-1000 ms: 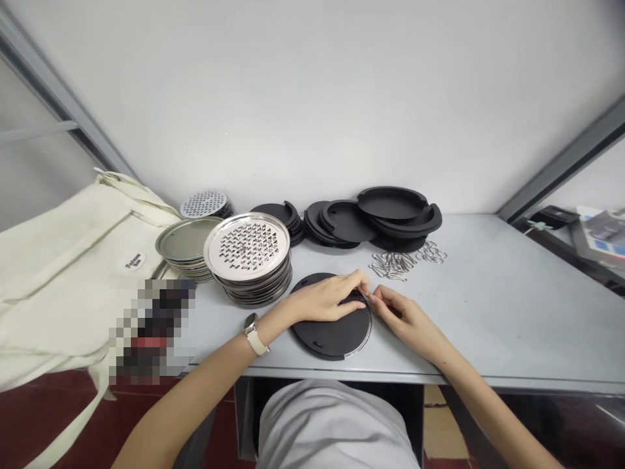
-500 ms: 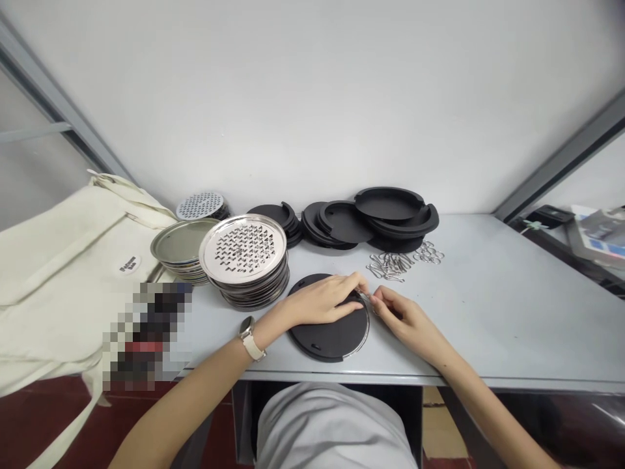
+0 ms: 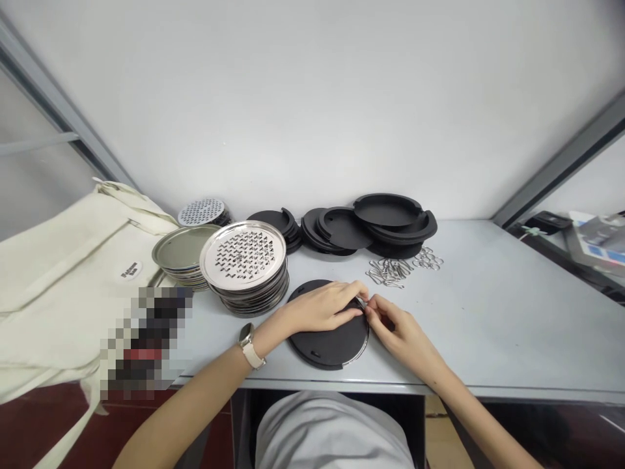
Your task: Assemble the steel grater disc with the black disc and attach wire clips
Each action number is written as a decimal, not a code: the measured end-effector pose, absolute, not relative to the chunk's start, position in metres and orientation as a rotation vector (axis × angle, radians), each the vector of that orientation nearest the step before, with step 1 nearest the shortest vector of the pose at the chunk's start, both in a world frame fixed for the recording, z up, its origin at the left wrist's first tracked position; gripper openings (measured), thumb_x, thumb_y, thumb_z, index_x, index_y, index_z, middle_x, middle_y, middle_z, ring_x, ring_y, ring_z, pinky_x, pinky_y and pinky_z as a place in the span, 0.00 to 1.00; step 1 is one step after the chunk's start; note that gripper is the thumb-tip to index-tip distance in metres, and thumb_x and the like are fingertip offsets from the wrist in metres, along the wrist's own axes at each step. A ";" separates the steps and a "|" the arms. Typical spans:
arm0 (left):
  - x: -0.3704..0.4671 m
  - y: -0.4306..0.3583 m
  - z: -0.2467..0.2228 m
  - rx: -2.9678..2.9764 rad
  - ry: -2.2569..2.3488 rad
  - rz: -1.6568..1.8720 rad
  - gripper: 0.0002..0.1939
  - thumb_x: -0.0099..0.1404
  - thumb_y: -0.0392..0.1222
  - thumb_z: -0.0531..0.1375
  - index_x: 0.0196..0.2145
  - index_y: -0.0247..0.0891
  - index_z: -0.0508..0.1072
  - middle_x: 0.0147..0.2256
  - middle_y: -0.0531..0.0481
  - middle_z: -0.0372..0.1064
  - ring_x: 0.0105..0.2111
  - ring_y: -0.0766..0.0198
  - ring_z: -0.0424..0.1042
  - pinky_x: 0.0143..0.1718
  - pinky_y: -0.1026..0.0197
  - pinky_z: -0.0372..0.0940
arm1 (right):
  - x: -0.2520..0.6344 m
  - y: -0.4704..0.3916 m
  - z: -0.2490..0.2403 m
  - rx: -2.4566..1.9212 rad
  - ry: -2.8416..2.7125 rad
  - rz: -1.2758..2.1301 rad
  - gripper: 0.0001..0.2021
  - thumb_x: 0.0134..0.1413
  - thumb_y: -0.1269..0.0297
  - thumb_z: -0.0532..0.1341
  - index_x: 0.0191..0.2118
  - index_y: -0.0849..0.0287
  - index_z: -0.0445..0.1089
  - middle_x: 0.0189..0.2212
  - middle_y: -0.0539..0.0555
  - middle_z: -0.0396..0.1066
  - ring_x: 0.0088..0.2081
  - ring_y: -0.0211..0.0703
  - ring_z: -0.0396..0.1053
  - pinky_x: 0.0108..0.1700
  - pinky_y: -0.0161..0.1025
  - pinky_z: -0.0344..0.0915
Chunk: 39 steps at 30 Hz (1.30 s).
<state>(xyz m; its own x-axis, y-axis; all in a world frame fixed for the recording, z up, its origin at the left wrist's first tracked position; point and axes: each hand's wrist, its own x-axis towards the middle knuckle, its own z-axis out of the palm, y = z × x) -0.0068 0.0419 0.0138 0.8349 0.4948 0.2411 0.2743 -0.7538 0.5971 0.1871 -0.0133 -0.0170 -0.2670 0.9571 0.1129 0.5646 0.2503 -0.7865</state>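
A black round holder (image 3: 312,348) lies flat near the table's front edge, with a shiny metal rim showing along its right side. Across its top rests my left hand (image 3: 329,309), its thumb and fingers closed about the upper right rim. My right hand (image 3: 395,329) meets it there in a pinch, close against the rim. A small shiny metal piece (image 3: 360,301) shows between the two hands; its shape is mostly hidden by the fingers. Behind them lie loose metal hooks (image 3: 389,272) and metal rings (image 3: 428,259).
On the left stand a tall stack of round metal graters (image 3: 244,260), round plates (image 3: 183,251) and smaller grater discs (image 3: 201,213). Black round holders (image 3: 390,225) are piled along the wall. A cream cloth bag (image 3: 73,280) lies over the table's left end; boxes (image 3: 598,238) stand far right.
My right hand has moved slightly left, closer to the rim and my left fingers. My left hand stays over the black holder. The whole view has shifted a little.
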 end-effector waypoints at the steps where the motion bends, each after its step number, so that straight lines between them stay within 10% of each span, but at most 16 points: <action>1: -0.007 0.042 0.014 2.447 0.569 0.519 0.14 0.68 0.36 0.53 0.51 0.39 0.59 0.48 0.43 0.66 0.49 0.57 0.67 0.51 0.56 0.61 | 0.187 -0.013 -0.017 -1.379 -1.928 0.847 0.13 0.65 0.58 0.48 0.28 0.55 0.55 0.21 0.45 0.54 0.25 0.38 0.54 0.30 0.35 0.54; 39: -0.005 0.041 0.018 2.646 0.591 0.508 0.12 0.68 0.38 0.52 0.49 0.36 0.61 0.45 0.42 0.66 0.47 0.56 0.67 0.51 0.56 0.60 | 0.191 -0.011 -0.019 -1.319 -1.891 0.852 0.08 0.63 0.61 0.50 0.32 0.55 0.57 0.24 0.47 0.58 0.26 0.39 0.58 0.29 0.35 0.57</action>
